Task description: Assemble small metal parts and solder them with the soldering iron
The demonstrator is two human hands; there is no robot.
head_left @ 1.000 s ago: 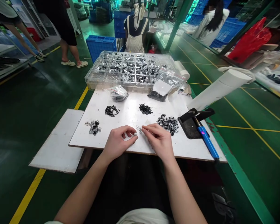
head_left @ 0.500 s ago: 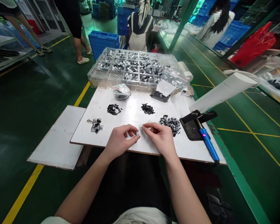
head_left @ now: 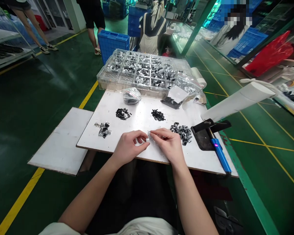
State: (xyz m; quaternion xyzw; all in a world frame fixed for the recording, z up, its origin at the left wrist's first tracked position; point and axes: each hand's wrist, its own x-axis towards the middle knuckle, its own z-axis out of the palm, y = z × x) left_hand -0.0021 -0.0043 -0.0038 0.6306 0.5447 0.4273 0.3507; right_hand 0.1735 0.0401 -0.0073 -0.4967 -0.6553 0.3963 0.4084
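My left hand (head_left: 128, 147) pinches a small shiny metal piece (head_left: 147, 139) between thumb and forefinger, over the front of the white board (head_left: 134, 125). Close beside it, the fingertips of my right hand (head_left: 168, 143) are closed at another tiny silvery piece (head_left: 149, 133), too small to make out exactly. The two hands almost meet. Right of my right hand lies a heap of black and silver metal parts (head_left: 182, 133). A smaller pile of similar parts (head_left: 104, 129) sits to the left. Behind my hands are two piles of tiny black pieces (head_left: 158, 115).
A clear compartment box (head_left: 139, 85) full of metal parts stands at the back. Bags of black pieces (head_left: 131, 96) lie before it. On the right are a blue soldering-iron-like tool (head_left: 220, 156) on a black stand and a white roll (head_left: 240, 99). A co-worker (head_left: 152, 31) sits beyond.
The view has shifted slightly, moving the table a little right in the picture. My hands keep their pinch and have drawn slightly closer together. A person walking at the back has moved.
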